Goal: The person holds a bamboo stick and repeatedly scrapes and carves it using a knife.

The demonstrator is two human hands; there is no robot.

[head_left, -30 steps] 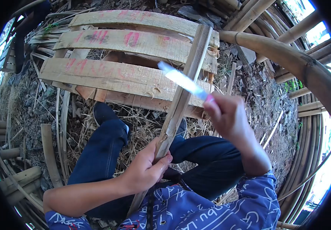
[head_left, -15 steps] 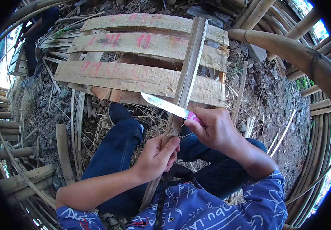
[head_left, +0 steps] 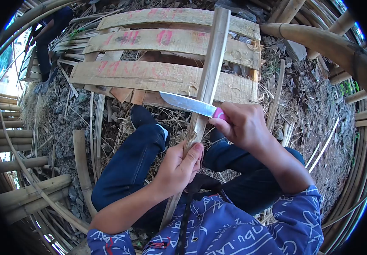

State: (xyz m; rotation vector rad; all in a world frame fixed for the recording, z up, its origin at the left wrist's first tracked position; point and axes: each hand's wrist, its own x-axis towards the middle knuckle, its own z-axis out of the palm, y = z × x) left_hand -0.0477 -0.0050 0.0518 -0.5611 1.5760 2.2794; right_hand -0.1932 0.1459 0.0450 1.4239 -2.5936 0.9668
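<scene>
My left hand [head_left: 179,165] is wrapped round the lower part of a long split bamboo strip [head_left: 212,59]. The strip slants up and away from my lap, its far part lying over a slatted wooden crate [head_left: 136,73]. In my right hand [head_left: 245,125] is a knife [head_left: 187,103] with a pink handle, closed fingers around it. The blade points left and lies across the strip, just above my left hand. Between blade and left hand, the strip's surface looks pale and notched.
Curled shavings [head_left: 234,91] lie on the crate slats. A thick bamboo pole [head_left: 319,40] reaches in from the right. Bamboo poles [head_left: 9,136] are stacked at left. Another person [head_left: 49,38] is at the upper left. Straw and debris cover the ground.
The strip has turned slightly more upright, and the blade now lies flatter across it. The whole view has shifted a little, with the crate appearing higher and further right.
</scene>
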